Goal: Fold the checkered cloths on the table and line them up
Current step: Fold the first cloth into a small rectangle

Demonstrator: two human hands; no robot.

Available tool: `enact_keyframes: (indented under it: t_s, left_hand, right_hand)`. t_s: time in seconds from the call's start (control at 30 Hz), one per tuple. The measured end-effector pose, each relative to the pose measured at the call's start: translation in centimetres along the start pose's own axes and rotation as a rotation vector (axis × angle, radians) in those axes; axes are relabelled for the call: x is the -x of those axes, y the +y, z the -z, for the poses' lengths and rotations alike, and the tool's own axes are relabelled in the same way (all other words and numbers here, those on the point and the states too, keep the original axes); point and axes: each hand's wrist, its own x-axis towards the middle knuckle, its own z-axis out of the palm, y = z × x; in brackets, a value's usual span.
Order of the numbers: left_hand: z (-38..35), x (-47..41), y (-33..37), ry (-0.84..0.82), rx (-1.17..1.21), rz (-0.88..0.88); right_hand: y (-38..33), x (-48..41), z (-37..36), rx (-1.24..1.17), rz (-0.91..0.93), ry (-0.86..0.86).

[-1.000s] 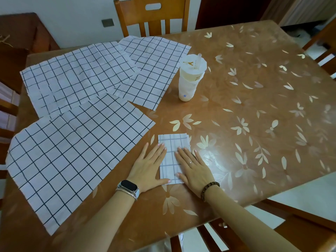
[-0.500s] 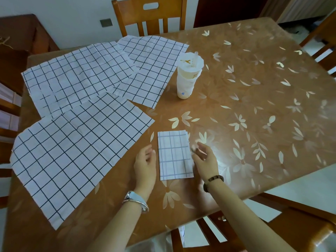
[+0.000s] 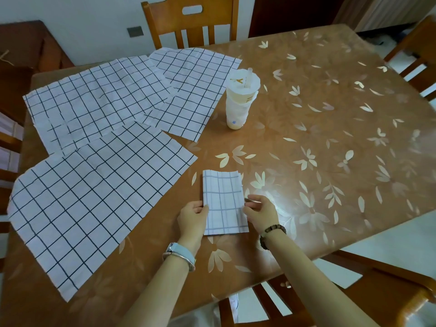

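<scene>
**Item 1, folded cloth** point(image 3: 223, 199): thin white fabric with a faint grey-blue grid, folded into a narrow upright rectangle. It lies flat near the front edge of the table point(image 3: 342, 175), layered edges showing at its far end.

**Grip:** the left hand point(image 3: 192, 214) curls at the cloth's left edge with the thumb over the fabric. The right hand point(image 3: 260, 213) curls likewise at the right edge. Both pinch lightly; the fingers beneath are hidden.

**Items 2–4, unfolded cloths:** 3 creased white squares with a black grid, overlapping at the left. They are the near cloth point(image 3: 94, 197), the far-left cloth point(image 3: 94, 102) and the far cloth point(image 3: 193, 90).

**Surface:** glossy brown with pale leaf motifs.

**Room:** the table's right half is bare. A lidded plastic cup point(image 3: 240, 97) with a straw stands beside the far cloth, well apart from the hands.

**Change:** 1 second ago both palms pressed flat on the folded cloth. Half a second ago they had lifted to either side. They now close on its edges.
</scene>
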Motion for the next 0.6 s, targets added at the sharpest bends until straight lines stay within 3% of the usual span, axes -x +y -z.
enact_keyframes:
  t_s: [0.43,0.6]
  left_hand:
    - [1.0,1.6,2.6,-0.291,0.298,0.037]
    - [2.0,2.5,2.8,-0.360,0.384,0.007]
  right_hand:
    - [-0.9,0.4,0.1,-0.067,-0.048,-0.105]
    - [-2.6,1.9,0.4,-0.375,-0.194,-0.238]
